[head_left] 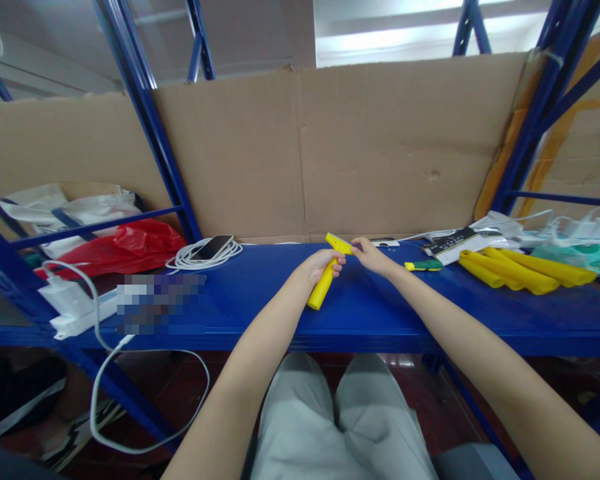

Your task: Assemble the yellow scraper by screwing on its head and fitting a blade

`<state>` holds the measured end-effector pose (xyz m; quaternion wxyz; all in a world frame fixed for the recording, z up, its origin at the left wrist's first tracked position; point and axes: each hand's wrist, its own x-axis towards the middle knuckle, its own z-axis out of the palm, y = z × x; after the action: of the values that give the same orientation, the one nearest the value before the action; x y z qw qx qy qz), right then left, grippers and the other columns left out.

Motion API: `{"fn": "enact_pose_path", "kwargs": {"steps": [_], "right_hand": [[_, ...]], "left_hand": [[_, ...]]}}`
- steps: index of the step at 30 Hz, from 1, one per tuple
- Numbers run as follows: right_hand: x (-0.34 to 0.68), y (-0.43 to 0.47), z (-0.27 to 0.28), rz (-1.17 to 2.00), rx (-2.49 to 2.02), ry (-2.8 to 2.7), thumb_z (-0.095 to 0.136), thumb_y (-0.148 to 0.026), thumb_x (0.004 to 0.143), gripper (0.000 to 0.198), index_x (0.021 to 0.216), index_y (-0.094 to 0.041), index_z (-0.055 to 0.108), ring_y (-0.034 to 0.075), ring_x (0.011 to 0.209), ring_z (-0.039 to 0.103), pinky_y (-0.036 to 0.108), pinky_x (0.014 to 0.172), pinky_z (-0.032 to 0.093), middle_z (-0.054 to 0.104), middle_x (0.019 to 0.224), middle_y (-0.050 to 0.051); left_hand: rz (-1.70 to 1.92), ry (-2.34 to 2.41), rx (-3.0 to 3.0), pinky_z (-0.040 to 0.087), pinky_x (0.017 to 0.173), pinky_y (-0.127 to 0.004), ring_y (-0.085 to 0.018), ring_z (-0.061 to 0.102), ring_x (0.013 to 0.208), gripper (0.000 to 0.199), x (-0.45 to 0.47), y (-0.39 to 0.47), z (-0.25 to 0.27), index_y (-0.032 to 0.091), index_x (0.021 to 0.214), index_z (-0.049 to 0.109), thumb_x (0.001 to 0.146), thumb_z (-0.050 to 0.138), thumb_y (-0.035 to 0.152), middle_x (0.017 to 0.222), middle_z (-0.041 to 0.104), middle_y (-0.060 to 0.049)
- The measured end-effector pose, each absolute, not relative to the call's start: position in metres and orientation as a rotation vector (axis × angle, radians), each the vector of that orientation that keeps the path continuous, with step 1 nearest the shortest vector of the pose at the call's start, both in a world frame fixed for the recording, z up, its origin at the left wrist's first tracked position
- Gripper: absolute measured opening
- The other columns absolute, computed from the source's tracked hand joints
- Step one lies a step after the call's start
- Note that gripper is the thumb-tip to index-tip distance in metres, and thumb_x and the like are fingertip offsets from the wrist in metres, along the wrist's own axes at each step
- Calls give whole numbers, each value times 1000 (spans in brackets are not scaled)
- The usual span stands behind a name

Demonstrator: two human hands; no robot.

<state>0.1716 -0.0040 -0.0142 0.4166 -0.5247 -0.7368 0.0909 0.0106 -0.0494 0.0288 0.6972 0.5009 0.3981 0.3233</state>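
Note:
A yellow scraper-like tool (321, 288) with a thick round handle and an angled flat head is held just above the blue shelf top. My left hand (325, 267) is closed around the upper part of its handle. At the right end of the head, the fingers of my right hand (373, 257) are pinched together on it. The fingers cover the joint between handle and head, so its details are hidden. To the right of my hands lies a green and yellow screwdriver (425, 265). Several yellow handle-like pieces (523, 270) rest farther right.
A phone (213, 247) lies on a coiled white cable (180, 259) at the left, near a red plastic bag (130, 245). A white power strip (87, 313) sits by the left post. Black and white packaging (463, 244) lies at the right. Cardboard (380, 147) stands behind.

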Motion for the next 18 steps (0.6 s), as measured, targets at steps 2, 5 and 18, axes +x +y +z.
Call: {"fn": "enact_pose_path", "kwargs": {"steps": [2,5,18], "right_hand": [[170,-6,-12,292,-1302,-1826,46,-14,84,24,106,-14,55,20,115,52,40,103,35,58,118,14],[169,-11,-9,385,-1237,-1793,47,-11,83,24,105,-15,55,17,112,53,39,102,36,59,117,12],[178,-30,7,822,-1163,-1630,56,-11,79,27,105,-16,54,11,66,61,21,58,48,66,83,4]], "left_hand": [[712,880,1110,21,33,-13,-3,28,31,20,10,-50,30,17,72,38,86,32,4,49,36,7],[704,850,1106,21,33,-13,-3,27,32,19,9,-50,30,17,73,40,85,32,4,50,36,7],[673,803,1135,25,35,-14,-3,28,32,18,9,-47,26,15,76,46,87,37,4,48,35,8]]}}
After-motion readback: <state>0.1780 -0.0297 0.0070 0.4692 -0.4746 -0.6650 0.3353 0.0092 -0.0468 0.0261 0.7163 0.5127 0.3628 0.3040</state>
